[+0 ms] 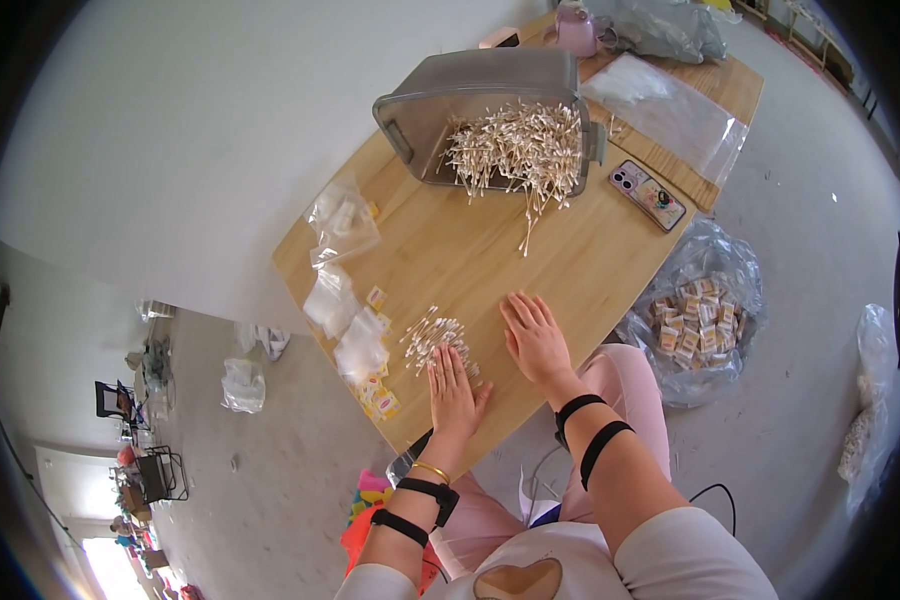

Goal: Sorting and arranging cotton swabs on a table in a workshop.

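I have my left hand [454, 385] flat and open on a small heap of cotton swabs [432, 338] on the bench [490, 250], right hand [536, 337] open beside it; most swabs still fill the grey bin [490, 115], few sachets [378, 398] packed.

Low wooden table [470, 255], light finish. Resting directly on it: tipped grey plastic bin [470, 100] spilling cotton swabs [515, 150], small swab pile [432, 335], clear bags [345, 300], phone [647, 194], pink mug [576, 30].
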The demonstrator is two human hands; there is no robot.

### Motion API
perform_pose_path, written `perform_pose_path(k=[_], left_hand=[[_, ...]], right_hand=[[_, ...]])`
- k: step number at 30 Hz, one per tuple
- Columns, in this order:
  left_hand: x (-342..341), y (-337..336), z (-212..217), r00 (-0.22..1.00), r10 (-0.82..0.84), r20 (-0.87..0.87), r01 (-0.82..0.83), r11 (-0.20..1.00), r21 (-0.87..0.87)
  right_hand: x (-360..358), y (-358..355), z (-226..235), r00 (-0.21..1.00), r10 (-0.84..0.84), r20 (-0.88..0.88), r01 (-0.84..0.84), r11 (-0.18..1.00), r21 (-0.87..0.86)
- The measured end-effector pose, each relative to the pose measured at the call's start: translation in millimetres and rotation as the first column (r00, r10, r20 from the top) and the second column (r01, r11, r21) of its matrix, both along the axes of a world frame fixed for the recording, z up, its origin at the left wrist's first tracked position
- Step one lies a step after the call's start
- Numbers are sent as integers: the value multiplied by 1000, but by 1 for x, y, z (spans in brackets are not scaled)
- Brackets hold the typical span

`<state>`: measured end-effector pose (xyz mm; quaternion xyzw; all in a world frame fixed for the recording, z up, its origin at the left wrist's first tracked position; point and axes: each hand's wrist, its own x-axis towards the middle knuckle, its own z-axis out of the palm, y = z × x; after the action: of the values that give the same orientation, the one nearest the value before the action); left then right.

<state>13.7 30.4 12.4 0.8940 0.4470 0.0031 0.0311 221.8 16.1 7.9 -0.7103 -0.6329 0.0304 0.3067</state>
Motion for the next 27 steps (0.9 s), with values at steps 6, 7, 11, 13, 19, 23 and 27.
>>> perform_pose_path(k=[6,7,11,13,19,23,27], left_hand=[[-4,-31,6,1000,-28,11,29,999,-45],[-4,-35,5,998,-34,-54,29,996,-85],[0,-29,11,1000,2,13,-1,996,-89],[0,-8,18,992,79,100,-81,997,20],[-9,37,6,991,136,-7,-136,990,32],[-3,20,-5,983,164,80,-165,986,-2],[-3,9,-2,988,140,58,-137,989,-59]], right_hand=[[1,2,-1,1000,7,-10,-7,1000,-2],[1,1,-1,1000,0,-13,1,1000,9],[2,2,-2,1000,2,3,-2,1000,-5],[4,1,-3,1000,-6,9,6,1000,0],[-1,1,4,1000,6,19,-7,1000,15],[0,0,3,1000,7,1,-7,1000,5],[3,0,2,1000,-5,-6,5,1000,14]])
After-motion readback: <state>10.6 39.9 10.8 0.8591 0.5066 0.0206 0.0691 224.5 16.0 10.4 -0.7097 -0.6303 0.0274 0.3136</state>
